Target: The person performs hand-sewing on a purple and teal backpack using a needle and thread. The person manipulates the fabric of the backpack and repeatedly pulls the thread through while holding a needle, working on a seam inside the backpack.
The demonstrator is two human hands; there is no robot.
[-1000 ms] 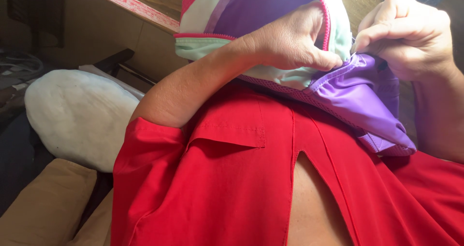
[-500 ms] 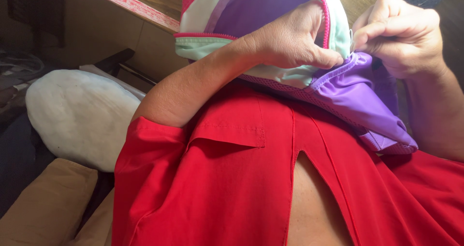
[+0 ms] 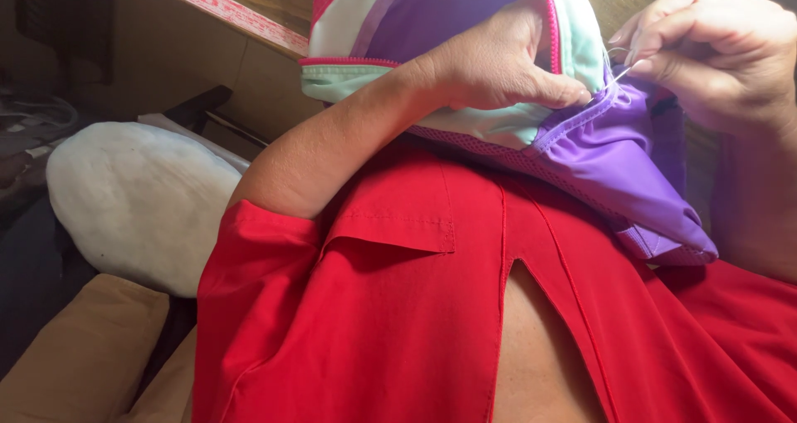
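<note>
White cushion (image 3: 137, 203) is lying at 9 o'clock, tan cushion (image 3: 75, 352) sitting below it at 7. Left hand (image 3: 506, 62) is closing on the mint-and-purple fabric piece (image 3: 598, 141) at 12, thumb and fingers pinching the seam edge. Right hand (image 3: 718, 49) at 1 o'clock is pinching a needle (image 3: 618, 76) with thread, tip touching the purple seam just beside the left thumb. Red shirt (image 3: 398, 307) is filling the lower frame.
</note>
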